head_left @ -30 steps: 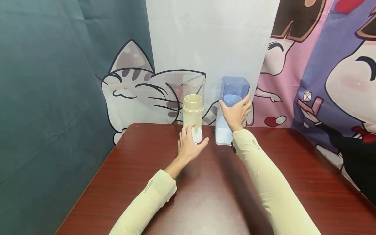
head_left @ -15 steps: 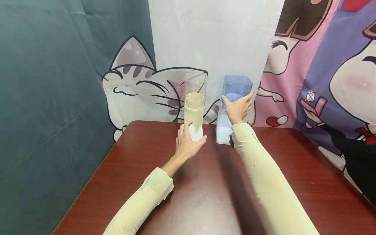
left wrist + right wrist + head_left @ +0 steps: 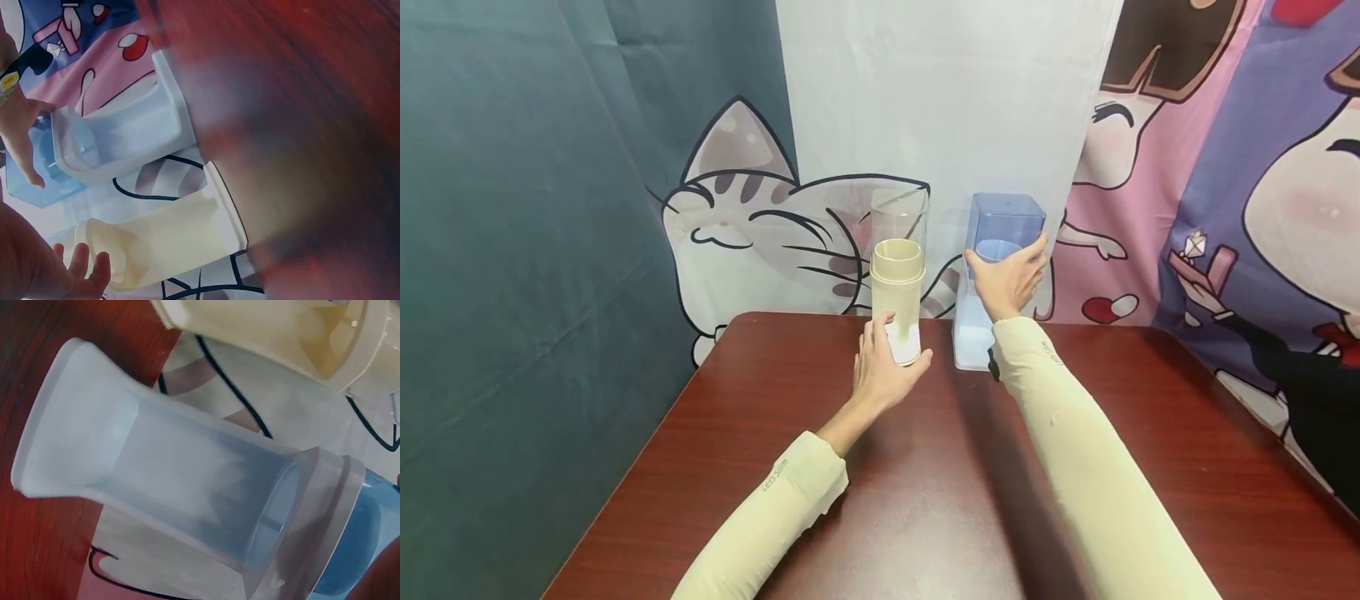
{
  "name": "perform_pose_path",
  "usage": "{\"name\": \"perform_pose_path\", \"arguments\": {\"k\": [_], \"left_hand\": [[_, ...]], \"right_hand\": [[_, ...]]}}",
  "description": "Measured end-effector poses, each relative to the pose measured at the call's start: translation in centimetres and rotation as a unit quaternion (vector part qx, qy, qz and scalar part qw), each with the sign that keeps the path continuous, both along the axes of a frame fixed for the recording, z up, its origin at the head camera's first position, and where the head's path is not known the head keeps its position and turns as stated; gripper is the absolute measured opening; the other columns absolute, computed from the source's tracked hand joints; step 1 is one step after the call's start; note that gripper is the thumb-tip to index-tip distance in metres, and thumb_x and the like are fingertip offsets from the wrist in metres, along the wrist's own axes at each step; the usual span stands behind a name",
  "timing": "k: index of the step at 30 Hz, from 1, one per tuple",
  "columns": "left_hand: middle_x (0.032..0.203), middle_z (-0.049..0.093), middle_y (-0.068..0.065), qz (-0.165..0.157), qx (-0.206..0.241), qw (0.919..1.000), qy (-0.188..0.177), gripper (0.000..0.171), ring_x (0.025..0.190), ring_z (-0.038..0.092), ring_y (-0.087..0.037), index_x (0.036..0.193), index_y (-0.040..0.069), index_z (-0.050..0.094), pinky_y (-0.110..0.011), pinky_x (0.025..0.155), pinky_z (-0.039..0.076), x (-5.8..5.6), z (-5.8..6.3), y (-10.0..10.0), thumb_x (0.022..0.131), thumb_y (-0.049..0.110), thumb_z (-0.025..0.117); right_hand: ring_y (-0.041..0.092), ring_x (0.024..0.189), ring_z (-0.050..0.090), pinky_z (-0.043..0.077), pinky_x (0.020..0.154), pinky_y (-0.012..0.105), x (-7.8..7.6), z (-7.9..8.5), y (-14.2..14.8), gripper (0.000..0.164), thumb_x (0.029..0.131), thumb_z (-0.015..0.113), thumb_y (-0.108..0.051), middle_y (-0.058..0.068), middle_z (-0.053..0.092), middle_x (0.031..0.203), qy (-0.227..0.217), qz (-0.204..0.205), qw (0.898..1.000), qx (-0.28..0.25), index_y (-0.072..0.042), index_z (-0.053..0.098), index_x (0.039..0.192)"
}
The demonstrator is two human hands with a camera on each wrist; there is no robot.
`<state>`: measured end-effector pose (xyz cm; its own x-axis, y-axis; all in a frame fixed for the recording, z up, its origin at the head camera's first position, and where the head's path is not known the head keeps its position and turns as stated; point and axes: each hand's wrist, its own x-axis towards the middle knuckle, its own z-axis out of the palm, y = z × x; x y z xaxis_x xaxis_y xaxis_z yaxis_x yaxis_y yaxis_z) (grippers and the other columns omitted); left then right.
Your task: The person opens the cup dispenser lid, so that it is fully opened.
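Note:
Two tall dispensers stand side by side at the back of the table. My right hand (image 3: 1009,279) grips the upper part of the blue dispenser (image 3: 973,333), thumb on its left and fingers on its right. This one has a white base and stand, with a see-through blue cover; its hollow front shows in the right wrist view. In front of the lower part of the cream dispenser (image 3: 895,283), my left hand (image 3: 883,367) is held with fingers and thumb spread. Its fingertips overlap the cream collar in the left wrist view. A clear cover tops the cream dispenser.
A red-brown wooden table (image 3: 917,500) extends toward me from the dispensers. Close behind them hangs a cloth backdrop (image 3: 940,100) printed with a cartoon cat (image 3: 722,208) and cartoon people.
The head view has shifted slightly. Both hands and both dispensers stay in nearly the same places, with the right hand still at the blue cover.

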<state>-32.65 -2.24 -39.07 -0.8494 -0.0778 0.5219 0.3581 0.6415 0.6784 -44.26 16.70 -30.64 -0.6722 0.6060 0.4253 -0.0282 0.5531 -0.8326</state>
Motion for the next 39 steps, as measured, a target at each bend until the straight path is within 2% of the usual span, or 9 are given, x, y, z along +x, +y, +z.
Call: {"name": "perform_pose_path", "arguments": {"k": [8, 13, 19, 27, 33, 39], "left_hand": [[0.14, 0.037, -0.005, -0.012, -0.02, 0.9989, -0.041, 0.094, 0.117, 0.049, -0.029, 0.151, 0.025, 0.027, -0.049, 0.091, 0.046, 0.2, 0.0, 0.2, 0.075, 0.056, 0.073], [0.145, 0.034, -0.004, -0.018, -0.012, 0.9985, -0.051, 0.096, 0.118, 0.05, -0.03, 0.153, 0.026, 0.026, -0.049, 0.091, 0.046, 0.8, 0.1, 0.0, 0.075, 0.055, 0.074], [0.147, 0.031, -0.002, -0.032, 0.003, 0.9979, -0.057, 0.096, 0.114, 0.053, -0.03, 0.153, 0.027, 0.025, -0.05, 0.088, 0.048, 1.7, 0.7, -0.1, 0.076, 0.05, 0.077], [0.148, 0.031, -0.004, -0.055, -0.006, 0.9967, -0.059, 0.095, 0.113, 0.055, -0.032, 0.153, 0.026, 0.026, -0.051, 0.087, 0.048, 3.0, 1.1, -0.5, 0.077, 0.053, 0.075], [0.15, 0.03, -0.005, -0.082, -0.016, 0.9939, -0.072, 0.093, 0.113, 0.056, -0.033, 0.153, 0.027, 0.025, -0.052, 0.086, 0.049, 4.0, 1.1, -0.8, 0.078, 0.056, 0.072], [0.151, 0.031, -0.006, -0.095, -0.016, 0.9908, -0.096, 0.09, 0.117, 0.055, -0.034, 0.153, 0.028, 0.026, -0.057, 0.087, 0.048, 4.7, 1.2, -1.1, 0.08, 0.056, 0.072]], "right_hand": [[0.034, 0.138, 0.036, 0.033, 0.107, 0.054, 0.9, 0.2, 0.1, 0.126, 0.067, 0.085, -0.056, 0.016, 0.029, 0.154, -0.006, 0.003, 1.0, -0.011, -0.019, 0.006, 0.158], [0.034, 0.136, 0.039, 0.035, 0.106, 0.054, 1.5, -0.1, 0.1, 0.126, 0.065, 0.085, -0.058, 0.016, 0.033, 0.153, 0.004, 0.007, 1.0, -0.008, -0.02, 0.009, 0.158], [0.031, 0.139, 0.035, 0.031, 0.11, 0.051, 2.3, -0.4, 0.5, 0.126, 0.065, 0.085, -0.058, 0.016, 0.032, 0.154, 0.014, 0.02, 1.0, -0.01, -0.019, 0.01, 0.158], [0.028, 0.141, 0.033, 0.028, 0.112, 0.051, 3.6, -0.6, 0.7, 0.127, 0.065, 0.084, -0.059, 0.011, 0.03, 0.156, 0.017, 0.052, 0.998, -0.014, -0.028, 0.005, 0.159], [0.026, 0.14, 0.035, 0.027, 0.111, 0.05, 5.0, -0.7, 1.1, 0.126, 0.064, 0.084, -0.059, 0.01, 0.034, 0.154, 0.029, 0.055, 0.998, -0.005, -0.03, 0.006, 0.158], [0.028, 0.137, 0.039, 0.029, 0.109, 0.054, 6.9, -0.9, 1.3, 0.124, 0.064, 0.084, -0.06, 0.01, 0.037, 0.151, 0.039, 0.072, 0.997, -0.002, -0.025, 0.011, 0.158]]}}
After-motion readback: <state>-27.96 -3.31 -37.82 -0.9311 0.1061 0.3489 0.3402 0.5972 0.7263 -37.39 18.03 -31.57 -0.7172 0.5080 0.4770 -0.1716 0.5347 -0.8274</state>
